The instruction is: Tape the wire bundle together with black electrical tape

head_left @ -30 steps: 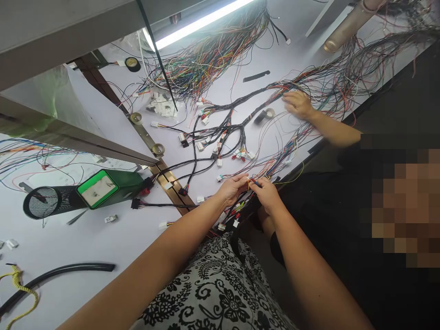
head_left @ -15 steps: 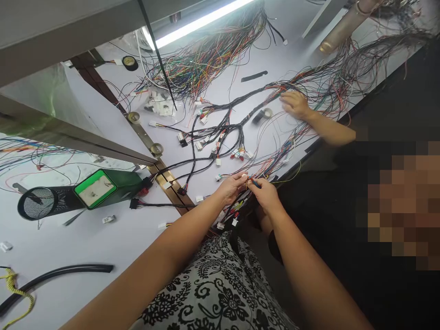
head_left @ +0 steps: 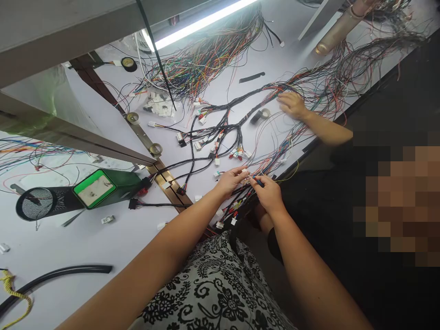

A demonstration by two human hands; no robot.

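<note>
Pinched between the fingertips of my left hand (head_left: 229,183) is a small white connector (head_left: 245,171). Close beside it, my right hand (head_left: 268,193) has its thumb and fingers closed on a thin wire with a blue part (head_left: 258,181) showing. The fingertips of both hands almost meet, and the wire's end is too small to make out. Loose coloured wires (head_left: 284,147) run along the bench edge just beyond my hands. Below them hang black-sleeved branches with white and red plugs (head_left: 235,214).
A co-worker's hand (head_left: 292,105) rests on the far wires. A taped wire harness (head_left: 240,123) lies mid-bench beside a tape roll (head_left: 264,113). A metal rail (head_left: 168,178) crosses the bench to the left, near a green container (head_left: 118,183). A lamp (head_left: 206,24) hangs overhead.
My fingertips stay close together, with the right hand shifted slightly downward and more of the left fingers showing. The view has drifted a little; the co-worker's hand stays on the wires.
</note>
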